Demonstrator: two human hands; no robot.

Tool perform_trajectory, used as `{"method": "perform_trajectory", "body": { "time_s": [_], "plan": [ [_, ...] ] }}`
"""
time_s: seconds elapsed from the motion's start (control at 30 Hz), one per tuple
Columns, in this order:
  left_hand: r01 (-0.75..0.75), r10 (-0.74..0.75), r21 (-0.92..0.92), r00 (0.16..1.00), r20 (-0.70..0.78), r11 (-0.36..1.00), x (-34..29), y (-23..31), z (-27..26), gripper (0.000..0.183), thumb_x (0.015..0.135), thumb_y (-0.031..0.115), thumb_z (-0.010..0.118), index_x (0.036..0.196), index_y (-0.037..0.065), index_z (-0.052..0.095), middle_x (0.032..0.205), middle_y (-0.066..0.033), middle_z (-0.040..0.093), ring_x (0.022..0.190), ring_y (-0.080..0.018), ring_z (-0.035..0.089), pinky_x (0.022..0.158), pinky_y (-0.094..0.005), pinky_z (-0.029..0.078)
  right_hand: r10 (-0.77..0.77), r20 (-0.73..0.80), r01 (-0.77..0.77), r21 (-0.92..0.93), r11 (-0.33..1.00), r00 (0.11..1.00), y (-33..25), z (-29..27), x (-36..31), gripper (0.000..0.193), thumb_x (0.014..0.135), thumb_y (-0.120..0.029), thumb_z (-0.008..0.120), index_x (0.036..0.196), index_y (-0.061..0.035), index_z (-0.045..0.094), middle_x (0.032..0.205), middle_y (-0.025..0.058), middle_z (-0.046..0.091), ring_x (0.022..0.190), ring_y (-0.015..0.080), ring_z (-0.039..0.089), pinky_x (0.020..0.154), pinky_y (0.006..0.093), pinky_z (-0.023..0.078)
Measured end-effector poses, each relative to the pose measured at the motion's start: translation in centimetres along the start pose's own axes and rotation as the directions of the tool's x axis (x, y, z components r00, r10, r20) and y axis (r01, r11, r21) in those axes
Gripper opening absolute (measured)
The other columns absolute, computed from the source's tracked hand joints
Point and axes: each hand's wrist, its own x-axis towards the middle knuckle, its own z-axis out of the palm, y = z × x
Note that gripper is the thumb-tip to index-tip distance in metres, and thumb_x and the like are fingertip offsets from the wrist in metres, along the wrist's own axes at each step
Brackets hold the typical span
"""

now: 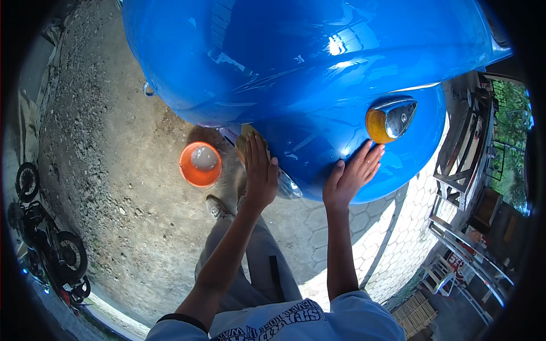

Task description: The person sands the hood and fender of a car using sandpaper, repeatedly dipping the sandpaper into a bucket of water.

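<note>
A glossy blue car body (273,68) with a rounded fender fills the upper middle. My left hand (260,177) lies along the fender's left edge, fingers straight and close together over a thin tan piece (248,136). Whether that piece is a cloth or a sponge I cannot tell. Just below it, a shiny headlight rim (290,184) is partly hidden by this hand. Resting on the fender is my right hand (351,177), fingers spread, with nothing held. Its fingertips are right beside a chrome turn signal light (392,118) with an amber lens.
An orange bucket (200,165) with cloudy liquid stands on the ground left of my feet. Loose gravel (96,153) lies farther left, near a parked motorcycle (54,250). Paving stones (375,238) cover the right side, with a wooden bench (460,153) and metal frames (469,261) beyond.
</note>
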Motion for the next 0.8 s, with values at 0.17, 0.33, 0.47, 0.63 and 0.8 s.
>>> {"method": "perform_trajectory", "body": {
  "time_s": [0.17, 0.33, 0.47, 0.63, 0.8],
  "plan": [
    [0.500, -0.554, -0.669, 0.818, 0.154, 0.551, 7.4, -8.2, 0.3, 0.043, 0.109, 0.045, 0.031, 0.126, 0.006, 0.038, 0.109, -0.0116, 0.037, 0.096, -0.0220, 0.037, 0.084, -0.0365, 0.035, 0.024, 0.099, -0.029, 0.047, 0.998, 0.995, -0.9, 0.3, -1.9, 0.071, 0.104, -0.038, 0.033, 0.158, 0.0066, 0.022, 0.165, 0.0316, 0.015, 0.155, 0.0475, 0.010, 0.122, 0.0593, 0.002],
    [0.554, -0.552, -0.676, 0.794, 0.254, 0.486, 5.9, -11.5, 1.0, 0.045, 0.109, 0.049, 0.028, 0.114, 0.012, 0.054, 0.085, -0.0043, 0.059, 0.071, -0.0152, 0.060, 0.069, -0.0348, 0.055, 0.010, 0.020, -0.010, 0.004, 1.000, 1.000, -0.6, 0.7, -1.4, 0.071, 0.102, -0.040, 0.033, 0.157, 0.0050, 0.028, 0.165, 0.0287, 0.020, 0.155, 0.0448, 0.013, 0.123, 0.0572, 0.003],
    [0.159, -0.162, -0.031, 0.962, -0.221, 0.987, 3.4, -9.1, 2.3, 0.055, 0.109, 0.047, 0.028, 0.134, 0.004, 0.050, 0.125, -0.0139, 0.059, 0.112, -0.0265, 0.058, 0.101, -0.0453, 0.045, 0.074, 0.009, -0.074, 0.025, 0.997, 0.997, -1.1, 0.9, -1.5, 0.069, 0.100, -0.037, 0.033, 0.155, 0.0053, 0.032, 0.164, 0.0294, 0.024, 0.154, 0.0452, 0.017, 0.122, 0.0593, 0.007],
    [0.518, -0.524, -0.793, 0.794, 0.308, 0.319, 8.4, -10.4, 0.2, 0.053, 0.108, 0.042, 0.029, 0.137, 0.003, 0.050, 0.130, -0.0162, 0.061, 0.117, -0.0289, 0.060, 0.105, -0.0483, 0.045, 0.070, -0.009, -0.070, 0.029, 0.997, 0.998, -1.1, 0.8, -1.5, 0.068, 0.099, -0.036, 0.035, 0.153, 0.0052, 0.036, 0.163, 0.0288, 0.027, 0.154, 0.0441, 0.019, 0.122, 0.0594, 0.009],
    [0.416, -0.513, -0.688, 0.855, 0.073, 0.595, 3.3, -5.5, 1.0, 0.042, 0.107, 0.038, 0.033, 0.130, 0.007, 0.051, 0.113, -0.0108, 0.064, 0.091, -0.0240, 0.065, 0.087, -0.0428, 0.054, 0.056, -0.041, -0.055, 0.027, 0.998, 0.998, -1.2, 0.9, -1.3, 0.068, 0.099, -0.035, 0.036, 0.154, 0.0045, 0.036, 0.163, 0.0279, 0.027, 0.154, 0.0439, 0.021, 0.122, 0.0584, 0.009]
  ]
}}
